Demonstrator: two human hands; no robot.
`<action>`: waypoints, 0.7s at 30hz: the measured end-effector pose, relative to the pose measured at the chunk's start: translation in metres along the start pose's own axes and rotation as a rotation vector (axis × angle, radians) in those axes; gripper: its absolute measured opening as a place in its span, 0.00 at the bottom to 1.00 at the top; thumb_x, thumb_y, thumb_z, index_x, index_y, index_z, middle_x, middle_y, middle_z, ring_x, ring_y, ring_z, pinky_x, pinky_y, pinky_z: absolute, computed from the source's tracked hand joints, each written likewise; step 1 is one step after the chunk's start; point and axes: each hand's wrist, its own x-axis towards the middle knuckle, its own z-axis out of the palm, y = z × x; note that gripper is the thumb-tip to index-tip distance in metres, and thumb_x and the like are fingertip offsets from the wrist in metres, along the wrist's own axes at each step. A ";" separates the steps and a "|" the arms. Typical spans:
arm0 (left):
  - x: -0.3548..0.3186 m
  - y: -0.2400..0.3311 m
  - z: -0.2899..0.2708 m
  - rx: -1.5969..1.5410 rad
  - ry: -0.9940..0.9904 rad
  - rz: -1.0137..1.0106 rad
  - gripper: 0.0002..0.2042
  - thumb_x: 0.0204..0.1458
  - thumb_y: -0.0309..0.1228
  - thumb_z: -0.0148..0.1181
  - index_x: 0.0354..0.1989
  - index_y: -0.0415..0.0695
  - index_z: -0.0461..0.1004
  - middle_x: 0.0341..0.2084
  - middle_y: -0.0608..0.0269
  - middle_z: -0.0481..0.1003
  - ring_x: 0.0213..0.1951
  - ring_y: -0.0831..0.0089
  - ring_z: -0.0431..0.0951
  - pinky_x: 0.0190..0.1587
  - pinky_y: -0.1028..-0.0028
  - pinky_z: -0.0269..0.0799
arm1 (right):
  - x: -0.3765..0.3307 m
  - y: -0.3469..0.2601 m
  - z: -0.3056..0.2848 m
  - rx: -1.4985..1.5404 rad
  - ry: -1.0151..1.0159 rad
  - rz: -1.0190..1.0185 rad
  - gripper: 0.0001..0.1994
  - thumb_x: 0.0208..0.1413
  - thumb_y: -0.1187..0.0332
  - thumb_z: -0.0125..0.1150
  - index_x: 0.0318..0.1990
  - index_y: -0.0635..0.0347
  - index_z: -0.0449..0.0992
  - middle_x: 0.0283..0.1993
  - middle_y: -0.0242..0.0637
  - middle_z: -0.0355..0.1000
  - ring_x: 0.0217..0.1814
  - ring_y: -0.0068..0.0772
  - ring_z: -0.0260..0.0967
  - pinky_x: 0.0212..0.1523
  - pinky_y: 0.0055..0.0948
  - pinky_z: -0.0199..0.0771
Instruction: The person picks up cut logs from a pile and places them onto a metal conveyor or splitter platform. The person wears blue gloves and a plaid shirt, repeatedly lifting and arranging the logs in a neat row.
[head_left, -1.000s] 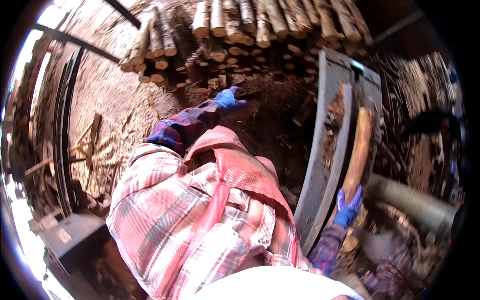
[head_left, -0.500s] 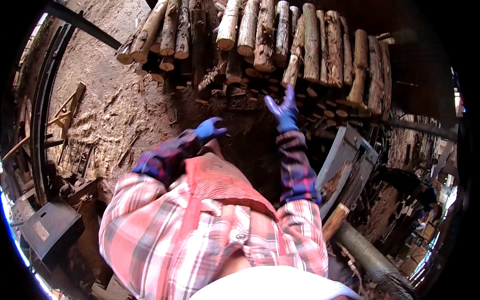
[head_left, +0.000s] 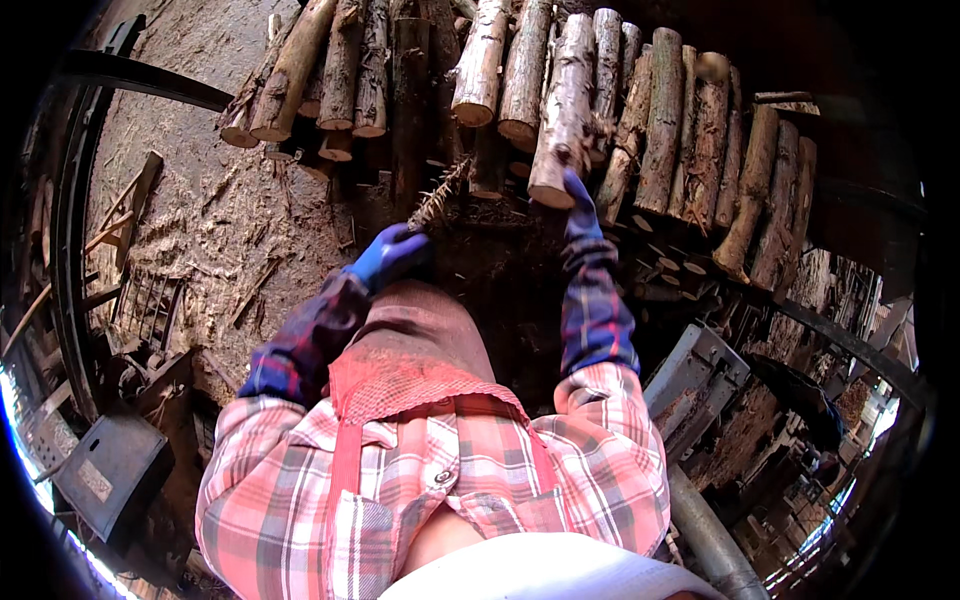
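My right hand (head_left: 582, 208), in a blue-purple glove, grips the right side of the near end of a thick, pale-barked log (head_left: 568, 110). The log lies in the row on top of a woodpile, its cut end facing me and jutting out past its neighbours. My left hand (head_left: 388, 257), gloved alike, is lower and further left, in front of the pile. Its fingers look curled, but their undersides are in shadow. Just beyond them is a shaggy brown strip (head_left: 438, 200) of bark or twig; whether they touch it I cannot tell.
More logs (head_left: 662, 125) lie side by side along the far side, with stacked cut ends (head_left: 668, 265) beneath. Debris-strewn ground (head_left: 210, 190) and a dark metal frame (head_left: 75, 230) are at left. Grey metal boxes (head_left: 110, 475) (head_left: 695, 380) stand near left and right, beside a thick pipe (head_left: 715, 530).
My right hand has gone from spread and free to gripping the thick log, whose near end now sticks out closer to me. My left hand has moved slightly left, its fingers more curled.
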 end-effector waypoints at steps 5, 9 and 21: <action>0.048 0.048 0.105 0.038 -0.169 0.081 0.10 0.58 0.38 0.55 0.39 0.45 0.72 0.24 0.74 0.69 0.27 0.82 0.68 0.32 0.77 0.64 | -0.129 0.092 0.053 0.439 -0.187 -0.038 0.40 0.53 0.43 0.54 0.62 0.69 0.55 0.55 0.58 0.64 0.54 0.56 0.66 0.53 0.49 0.70; 0.082 -0.031 0.148 -0.232 -0.183 0.271 0.20 0.61 0.36 0.51 0.59 0.41 0.66 0.51 0.61 0.71 0.51 0.69 0.72 0.58 0.71 0.62 | -0.224 0.160 0.083 0.367 0.062 -0.074 0.39 0.52 0.45 0.57 0.63 0.66 0.56 0.54 0.54 0.66 0.51 0.52 0.68 0.52 0.47 0.72; 0.027 -0.110 0.209 -0.078 -0.509 0.357 0.21 0.59 0.41 0.52 0.55 0.38 0.67 0.42 0.60 0.74 0.42 0.71 0.74 0.48 0.74 0.69 | -0.382 0.150 0.055 -0.469 0.750 -0.478 0.40 0.50 0.44 0.63 0.62 0.66 0.59 0.59 0.42 0.64 0.61 0.33 0.59 0.64 0.33 0.56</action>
